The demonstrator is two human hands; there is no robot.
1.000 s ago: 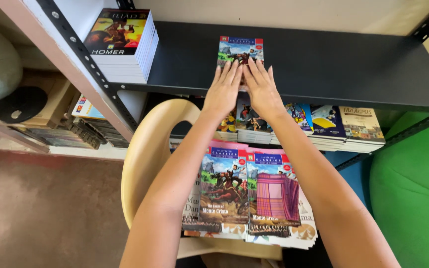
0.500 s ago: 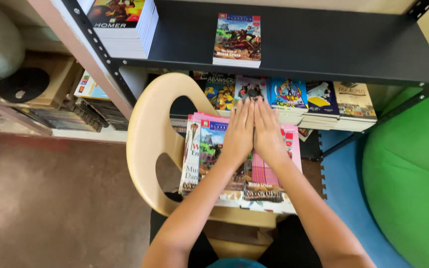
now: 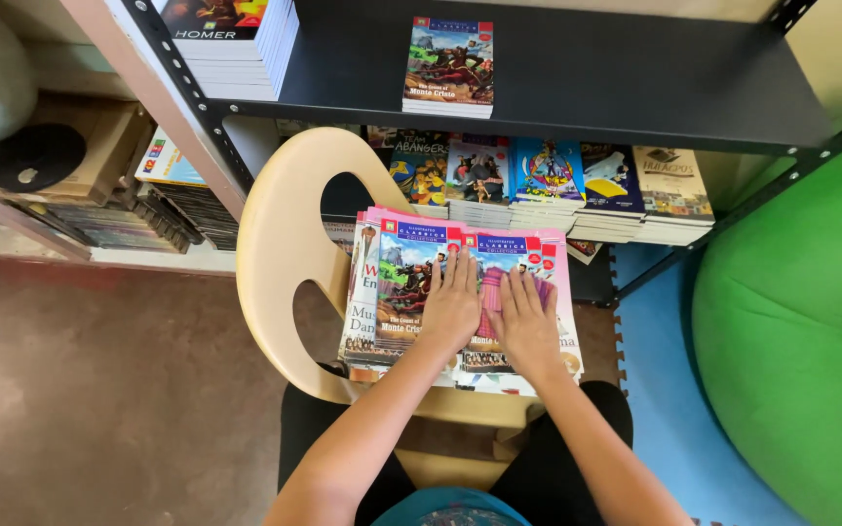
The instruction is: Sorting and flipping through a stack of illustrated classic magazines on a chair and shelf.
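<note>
While hands [image 3: 489, 317] press, booklets [image 3: 411, 282] lie flat (tops shelfward).

Black metal shelf [image 3: 635, 83], brown floor [image 3: 99, 390]

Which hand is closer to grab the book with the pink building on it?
Probably the right hand: it lies flat on the pink-building book, while the left hand rests mostly on the neighbouring book.

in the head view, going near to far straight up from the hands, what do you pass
left hand and right hand → comic stacks on the cream chair → row of books on the lower shelf → small book stack on the black shelf
</note>
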